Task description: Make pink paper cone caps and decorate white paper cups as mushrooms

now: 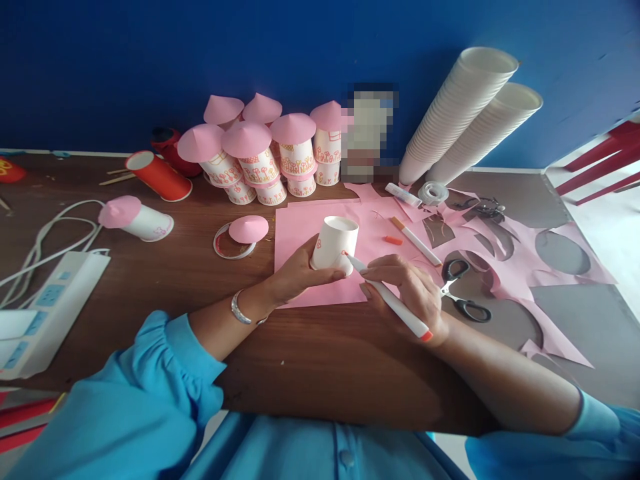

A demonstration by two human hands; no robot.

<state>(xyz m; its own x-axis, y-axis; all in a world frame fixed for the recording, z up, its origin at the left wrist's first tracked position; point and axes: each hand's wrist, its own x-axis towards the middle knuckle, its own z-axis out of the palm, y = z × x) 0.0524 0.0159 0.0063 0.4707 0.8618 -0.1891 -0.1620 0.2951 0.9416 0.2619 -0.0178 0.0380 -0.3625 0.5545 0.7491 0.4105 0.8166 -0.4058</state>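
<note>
A white paper cup (336,241) with small red drawings on its side is held over the pink paper (300,233). My left hand (297,270) is wrapped round the cup's lower left part, thumb along the front. Pinched in my right hand (407,287) is a white marker (400,308) with a red end, its tip at the cup's side by a small red mark. Right of the cup lie an orange cap (393,240) and another white marker (415,241). Black-handled scissors (453,290) lie just beyond my right hand.
Decorated cups with pink cone roofs (257,153) stand along the blue wall. Two tall cup stacks (457,113) lean at the back right. Pink paper scraps (520,267), a tape roll (433,193), a red cup (157,175), a tipped roofed cup (150,220) and a power strip (55,307) surround the work.
</note>
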